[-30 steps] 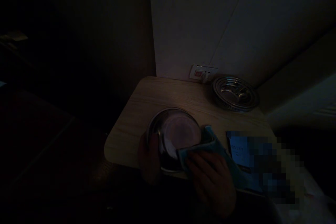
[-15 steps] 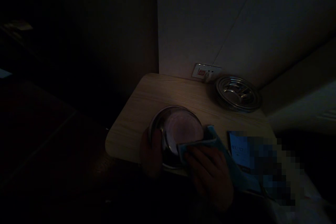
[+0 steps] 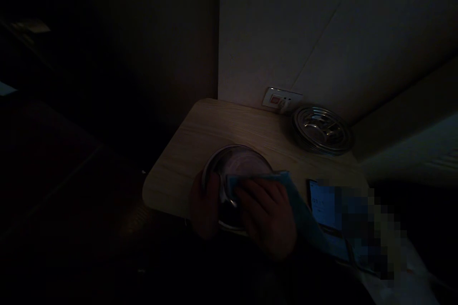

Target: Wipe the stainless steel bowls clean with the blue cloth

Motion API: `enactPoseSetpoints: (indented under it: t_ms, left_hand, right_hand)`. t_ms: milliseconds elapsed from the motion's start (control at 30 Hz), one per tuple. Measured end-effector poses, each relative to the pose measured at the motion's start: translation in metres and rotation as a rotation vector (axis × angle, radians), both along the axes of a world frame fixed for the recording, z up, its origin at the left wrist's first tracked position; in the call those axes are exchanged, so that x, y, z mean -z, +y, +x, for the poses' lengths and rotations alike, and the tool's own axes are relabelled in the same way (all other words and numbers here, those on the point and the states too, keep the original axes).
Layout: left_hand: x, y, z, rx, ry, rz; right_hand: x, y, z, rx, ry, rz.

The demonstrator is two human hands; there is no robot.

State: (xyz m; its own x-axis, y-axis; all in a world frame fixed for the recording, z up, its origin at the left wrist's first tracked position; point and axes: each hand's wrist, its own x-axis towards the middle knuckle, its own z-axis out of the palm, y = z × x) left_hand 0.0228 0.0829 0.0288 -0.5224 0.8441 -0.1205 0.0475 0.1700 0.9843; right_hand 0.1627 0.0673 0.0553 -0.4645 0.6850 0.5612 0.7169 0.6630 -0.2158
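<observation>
A round, shiny metal bowl (image 3: pixel 246 161) is at the front of the wooden table, its pale, dull round middle facing me. My left hand (image 3: pixel 205 209) grips its left rim, thumb on the near face and fingers hidden behind. A blue-green cloth (image 3: pixel 300 212) lies under my right hand (image 3: pixel 270 217), whose bent fingers press it against the bowl's surface near the middle. The cloth's loose part trails down to the right. Dim light hides the bowl's lower edge and my wrists.
Several steel bowls (image 3: pixel 322 131) stand stacked at the table's (image 3: pixel 179 171) back right corner. Behind them a socket plate (image 3: pixel 282 100) with a plug sits low on the wall. A lit phone (image 3: pixel 324 207) rests at the right, beside a blurred-out patch. The surroundings are very dark.
My right hand has slid the cloth up and left across the bowl, closer to my left hand. My left hand keeps its grip on the rim. The view has shifted slightly.
</observation>
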Motion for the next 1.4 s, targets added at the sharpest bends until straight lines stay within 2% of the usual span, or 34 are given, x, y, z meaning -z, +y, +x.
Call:
enactPoseSetpoints:
  t_ms: [100, 267, 467, 667, 867, 1067, 1267, 1400]
  left_hand:
    - [-0.001, 0.0, -0.002, -0.008, -0.001, -0.015]
    - [0.0, -0.001, 0.001, 0.016, -0.016, -0.041]
    - [0.001, -0.001, 0.0, -0.028, -0.035, -0.047]
    - [0.0, -0.001, 0.002, 0.015, -0.039, -0.024]
    - [0.001, 0.001, -0.002, -0.005, -0.023, -0.035]
    - [0.001, -0.001, 0.001, 0.006, 0.008, -0.013]
    - [0.002, -0.001, 0.0, -0.031, 0.003, -0.022]
    - [0.001, -0.002, 0.0, -0.025, 0.006, -0.032]
  right_hand:
    - [-0.001, 0.003, -0.002, -0.031, -0.005, 0.001]
    - [0.003, -0.009, 0.018, -0.021, -0.035, -0.012]
    - [0.001, -0.001, -0.007, -0.018, 0.043, -0.027]
    - [0.005, -0.015, 0.012, -0.058, -0.013, 0.003]
    - [0.0, 0.0, -0.014, -0.043, 0.056, -0.001]
    - [0.006, -0.015, 0.007, -0.06, 0.015, 0.017]
    - [-0.003, 0.005, -0.018, -0.025, 0.039, -0.027]
    - [0.001, -0.006, -0.002, -0.069, 0.012, -0.021]
